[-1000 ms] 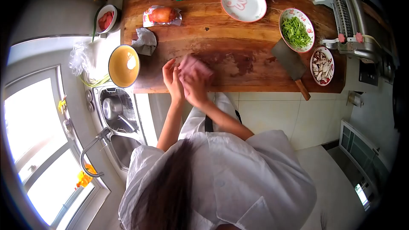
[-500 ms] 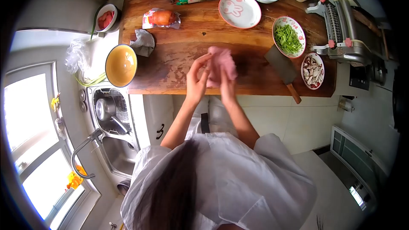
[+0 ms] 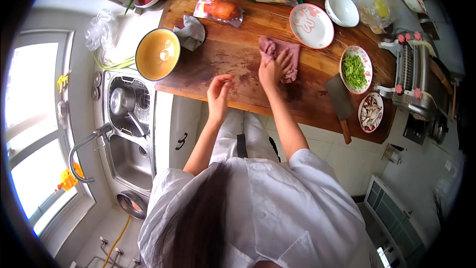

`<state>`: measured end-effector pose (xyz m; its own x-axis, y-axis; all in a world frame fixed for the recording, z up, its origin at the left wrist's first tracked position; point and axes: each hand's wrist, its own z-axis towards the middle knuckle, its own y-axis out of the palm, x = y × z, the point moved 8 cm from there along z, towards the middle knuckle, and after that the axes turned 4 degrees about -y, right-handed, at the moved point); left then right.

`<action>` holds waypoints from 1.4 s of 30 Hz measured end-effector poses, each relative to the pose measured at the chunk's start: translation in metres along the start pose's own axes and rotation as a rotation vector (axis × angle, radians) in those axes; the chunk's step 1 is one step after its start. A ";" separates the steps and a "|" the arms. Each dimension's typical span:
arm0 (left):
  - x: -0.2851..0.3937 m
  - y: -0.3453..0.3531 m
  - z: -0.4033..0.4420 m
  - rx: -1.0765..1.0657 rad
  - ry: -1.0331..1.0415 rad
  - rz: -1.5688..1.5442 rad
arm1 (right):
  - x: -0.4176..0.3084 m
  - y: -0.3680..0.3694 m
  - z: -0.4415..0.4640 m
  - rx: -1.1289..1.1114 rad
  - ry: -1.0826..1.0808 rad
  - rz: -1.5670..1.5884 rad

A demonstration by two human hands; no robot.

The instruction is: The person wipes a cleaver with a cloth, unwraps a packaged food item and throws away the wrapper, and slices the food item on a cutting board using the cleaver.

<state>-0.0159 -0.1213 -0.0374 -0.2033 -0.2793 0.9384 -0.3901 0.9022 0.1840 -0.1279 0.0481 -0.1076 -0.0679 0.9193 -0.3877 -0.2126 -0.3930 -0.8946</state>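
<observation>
A pink cloth [image 3: 292, 52] lies on the wooden worktop, spread at its right and bunched up at its left. On it rests my right hand [image 3: 275, 71], palm down with fingers stretched out. My left hand [image 3: 218, 94] hovers at the worktop's front edge, left of the cloth and apart from it. Its fingers are loosely bent and hold nothing that I can see. Damp-looking marks show on the wood beyond it. To the right of the cloth lies a cleaver [image 3: 339, 100], its handle reaching over the edge.
A yellow bowl [image 3: 144, 54] and grey cloth [image 3: 190, 33] are at left. Farther back are a packaged orange item [image 3: 222, 10] and a rabbit plate [image 3: 320, 37]. Chopped greens [image 3: 354, 72], a sliced-food dish [image 3: 371, 113] and a roller machine [image 3: 414, 74] stand right. The sink [image 3: 130, 161] is left.
Both hands held the pink cloth together; now it lies on the worktop under my right hand. My left hand has let go and moved left. The view has shifted and turned.
</observation>
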 end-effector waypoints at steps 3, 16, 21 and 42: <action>0.014 -0.056 -0.012 0.170 0.032 0.028 | -0.048 0.012 0.002 -0.134 -0.043 -0.065; 0.063 -0.092 -0.047 0.297 0.183 0.061 | -0.239 -0.001 -0.257 -1.244 0.179 1.517; 0.079 -0.089 -0.060 0.293 0.201 0.057 | -0.214 0.005 -0.236 -1.223 0.390 1.658; -0.032 -0.164 -0.052 0.454 0.071 0.961 | -0.214 0.039 -0.246 -1.067 -0.064 1.361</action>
<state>0.1014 -0.2438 -0.0822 -0.5571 0.5177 0.6494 -0.3947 0.5229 -0.7555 0.1181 -0.1690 -0.1141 0.3223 -0.0679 -0.9442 0.7109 -0.6412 0.2888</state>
